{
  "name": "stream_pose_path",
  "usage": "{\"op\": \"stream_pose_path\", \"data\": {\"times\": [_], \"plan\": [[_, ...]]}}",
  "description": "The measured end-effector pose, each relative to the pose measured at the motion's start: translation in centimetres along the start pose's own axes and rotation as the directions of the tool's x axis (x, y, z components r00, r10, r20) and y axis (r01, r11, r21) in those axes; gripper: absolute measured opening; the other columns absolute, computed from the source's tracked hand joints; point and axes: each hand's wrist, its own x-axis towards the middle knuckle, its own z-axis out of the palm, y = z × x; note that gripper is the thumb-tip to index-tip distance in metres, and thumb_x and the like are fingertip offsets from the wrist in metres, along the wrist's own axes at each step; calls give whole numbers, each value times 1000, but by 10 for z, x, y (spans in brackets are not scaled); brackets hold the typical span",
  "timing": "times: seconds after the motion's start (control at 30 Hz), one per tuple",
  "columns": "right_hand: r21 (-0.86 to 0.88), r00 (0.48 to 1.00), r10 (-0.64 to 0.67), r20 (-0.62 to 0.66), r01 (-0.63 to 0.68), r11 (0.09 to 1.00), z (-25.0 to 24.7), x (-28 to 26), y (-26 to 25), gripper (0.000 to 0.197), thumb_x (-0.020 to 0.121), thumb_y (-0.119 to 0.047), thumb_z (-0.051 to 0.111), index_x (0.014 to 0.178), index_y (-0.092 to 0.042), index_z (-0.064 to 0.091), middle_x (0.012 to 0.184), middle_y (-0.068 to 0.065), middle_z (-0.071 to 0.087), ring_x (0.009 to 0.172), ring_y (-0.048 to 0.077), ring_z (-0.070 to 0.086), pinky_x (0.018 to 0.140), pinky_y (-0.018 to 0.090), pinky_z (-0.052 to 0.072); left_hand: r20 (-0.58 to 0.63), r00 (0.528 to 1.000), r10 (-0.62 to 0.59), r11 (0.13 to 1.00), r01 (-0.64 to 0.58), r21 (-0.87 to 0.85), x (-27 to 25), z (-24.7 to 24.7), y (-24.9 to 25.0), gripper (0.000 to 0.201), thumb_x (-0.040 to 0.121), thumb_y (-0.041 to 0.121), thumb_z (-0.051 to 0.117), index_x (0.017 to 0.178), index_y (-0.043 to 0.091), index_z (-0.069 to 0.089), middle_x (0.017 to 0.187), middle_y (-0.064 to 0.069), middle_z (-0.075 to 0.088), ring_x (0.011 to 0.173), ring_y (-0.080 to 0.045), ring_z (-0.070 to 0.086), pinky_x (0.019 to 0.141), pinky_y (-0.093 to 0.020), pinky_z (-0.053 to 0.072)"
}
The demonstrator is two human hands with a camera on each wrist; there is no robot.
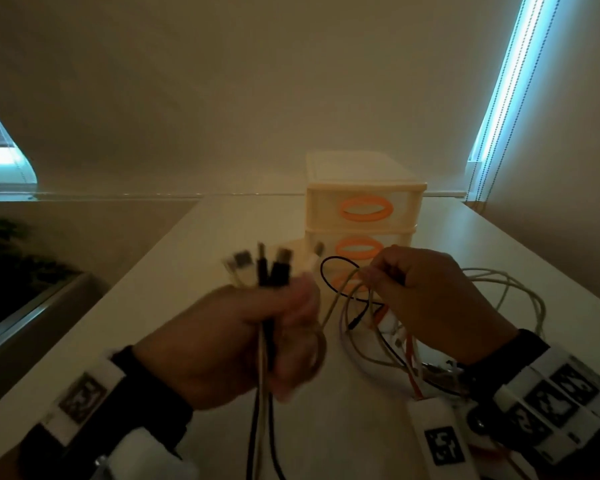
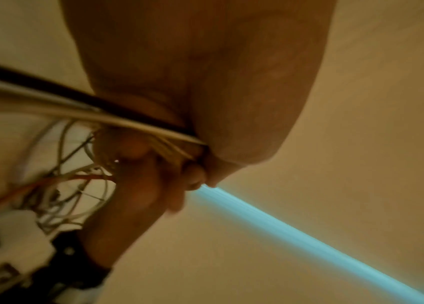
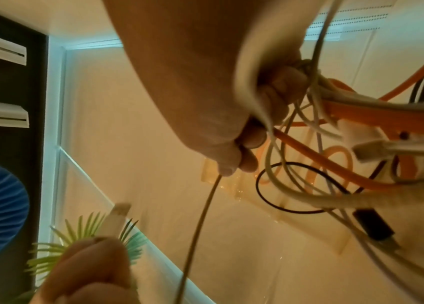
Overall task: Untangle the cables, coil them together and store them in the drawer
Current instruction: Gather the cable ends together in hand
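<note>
While left hand (image 1: 236, 337) grips cables (image 1: 264, 271), plug ends point up.

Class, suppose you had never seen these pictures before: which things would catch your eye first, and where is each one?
First, the left hand at centre, gripping a bundle of cable ends with plugs fanned upward. Beside it, the right hand pinches strands of a tangled cable heap lying on the white table. Behind both stands a cream drawer unit with orange handles, drawers closed.

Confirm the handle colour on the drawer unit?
Orange, oval handles on a cream drawer unit; clearest in the head view.
</note>
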Motion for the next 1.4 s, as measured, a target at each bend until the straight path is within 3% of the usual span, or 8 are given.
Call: {"op": "stream_pose_path", "data": {"times": [0.17, 0.33, 0.47, 0.67, 0.87, 0.93, 1.13, 1.4], "plan": [[207, 984, -93, -149, 123, 971, -1, -7, -17, 17, 92, -34, 64, 80, -24, 70, 65, -7, 65, 53, 12, 58, 49, 17, 44, -282, 959, -28, 999, 34, 14, 13, 10, -8, 39, 107, 29, 41, 73, 8, 45, 109, -31, 68, 113, -43, 65, 99, -45, 51], [274, 826, -309, 471, 196, 941, 8, -22, -46, 14, 97, -36, 62, 88, -34, 73, 76, -14, 71, 70, 5, 68, 66, 19, 54, -455, 877, 151, 937, -273, -216, 21, 12, -1, 44, 107, 37, 36, 73, 10, 41, 114, -24, 71, 109, -33, 70, 96, -40, 53], [48, 946, -167, 277, 160, 986, 12, -12, -25, 22, 100, -43, 52, 86, -33, 65, 74, -12, 64, 72, 3, 61, 63, 22, 49, -539, 829, 150, 823, -407, -397, 15, -4, 8, 41, 104, 36, 43, 69, 17, 46, 67, 3, 47, 61, -15, 54, 55, -24, 49], [68, 979, -157, 130, 149, 986, 14, -11, -8, 23, 98, -43, 50, 85, -31, 65, 69, -9, 61, 68, 9, 59, 58, 26, 47, -510, 844, 164, 862, -374, -342, 14, -8, 6, 38, 105, 36, 40, 71, 18, 43, 58, 5, 31, 50, -11, 33, 47, -22, 30], [187, 846, -120, 519, 25, 982, 0, -12, -23, 18, 100, -30, 57, 89, -30, 71, 78, -7, 68, 74, 2, 64, 86, 25, 54, -503, 845, 183, 857, -388, -340, 12, -10, 10, 38, 105, 35, 40, 71, 18, 43, 59, 6, 30, 50, -11, 32, 47, -22, 29], [58, 909, -16, 416, -9, 998, 1, -5, -19, 22, 100, -34, 54, 84, -28, 69, 75, -7, 67, 74, 3, 65, 105, 39, 49, -507, 842, 185, 863, -386, -326, 12, -8, 9, 39, 105, 35, 40, 70, 18, 44, 59, 6, 31, 50, -11, 33, 47, -22, 30], [5, 965, 160, 207, -165, 986, 4, -3, -14, 35, 99, -44, 55, 79, -19, 68, 68, 1, 69, 61, 15, 67, 65, 37, 60, -405, 901, 153, 958, -236, -162, 19, 2, -5, 40, 104, 35, 42, 68, 16, 43, 59, -2, 37, 53, -18, 41, 56, -32, 33], [229, 995, -94, -39, 100, 968, 13, -13, -27, 17, 95, -33, 60, 82, -25, 68, 71, -8, 63, 67, 7, 61, 60, 24, 52, -202, 978, 52, 999, -51, 10, 19, 10, -12, 40, 108, 26, 38, 75, 6, 51, 90, -17, 61, 97, -31, 64, 106, -50, 48]]}}
